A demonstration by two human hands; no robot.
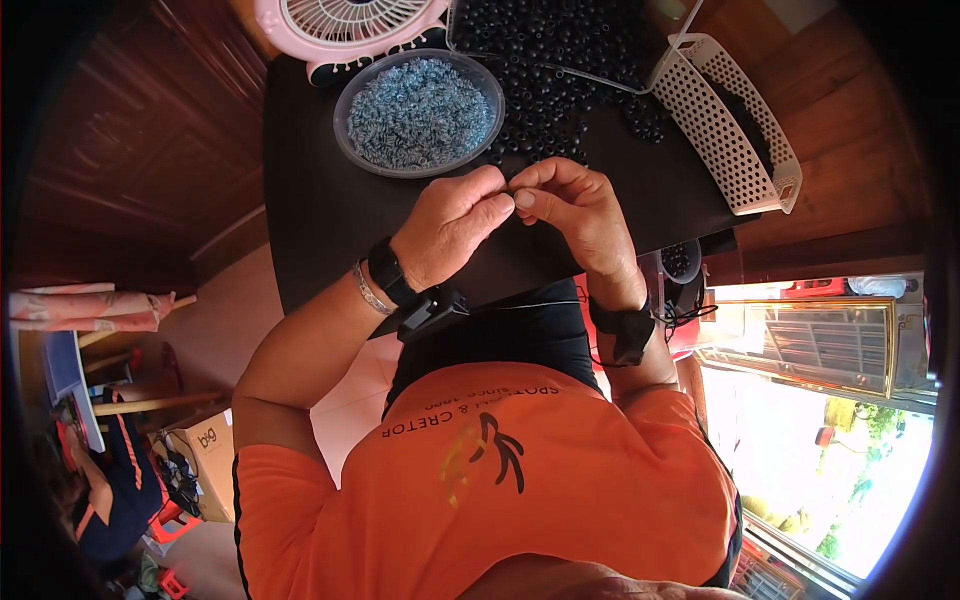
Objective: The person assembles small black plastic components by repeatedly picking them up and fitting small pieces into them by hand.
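Note:
My left hand (453, 228) and my right hand (583, 214) meet above the dark table, with thumbs and fingertips pinched close together. Between the fingertips something small and dark may be held, but the fingers cover most of it. Just beyond my left hand is a clear oval tub (347, 143) filled with small, glassy light-blue pieces (420, 112). Loose black beads (545, 115) lie spread over the table past my fingertips. Many more fill a clear box (600, 82) at the far edge of the view.
A pink fan (285, 38) stands at the far left of the dark table (320, 215). To the right sits a white perforated basket (715, 130). A small clear container (682, 258) of black beads is by the table's near right edge. Another person (120, 490) is at lower left.

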